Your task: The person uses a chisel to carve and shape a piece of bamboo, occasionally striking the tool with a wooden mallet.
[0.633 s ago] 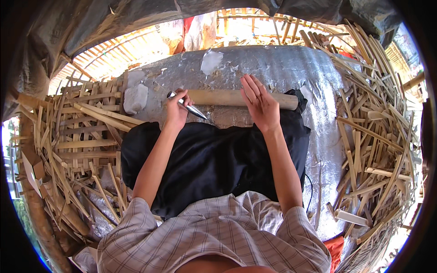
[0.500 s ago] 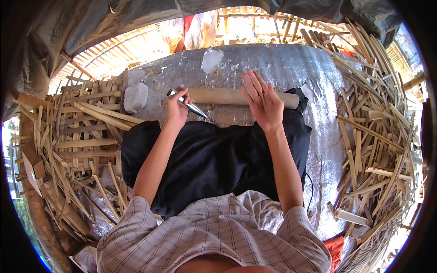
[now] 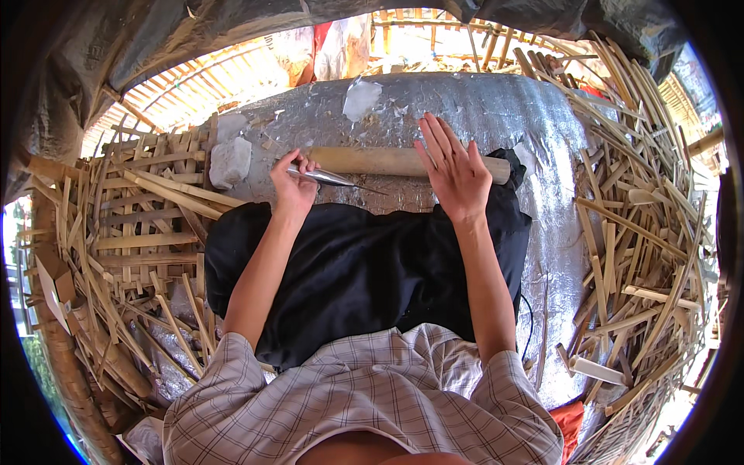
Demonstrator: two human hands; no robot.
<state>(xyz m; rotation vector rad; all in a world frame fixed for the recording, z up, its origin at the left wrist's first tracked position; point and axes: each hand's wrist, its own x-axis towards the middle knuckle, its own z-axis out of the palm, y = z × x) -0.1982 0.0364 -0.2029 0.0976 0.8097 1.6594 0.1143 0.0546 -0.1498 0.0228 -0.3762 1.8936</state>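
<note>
My left hand (image 3: 294, 184) is closed around a shiny metal tool (image 3: 332, 177) with a thin pointed tip, aimed to the right. I cannot tell whether it is a knife or an awl. Beyond my knees a thick round pole (image 3: 364, 161), pale brown like bamboo or wood, lies crosswise. My right hand (image 3: 459, 174) is raised above the pole's right part, palm up, fingers stretched out and holding nothing. It hides some of the pole. Black cloth (image 3: 356, 271) covers my lap, just below both hands.
A whitish block (image 3: 231, 163) sits left of the pole on the silvery foil sheet (image 3: 496, 108). Many split bamboo strips (image 3: 643, 232) are heaped at the right. Stacked slats (image 3: 147, 240) and loose strips fill the left. A dark tarp (image 3: 232, 31) hangs overhead.
The metal tool has swung to a flatter angle, its tip now farther right. My left hand has shifted slightly left, my right hand slightly right, still open.
</note>
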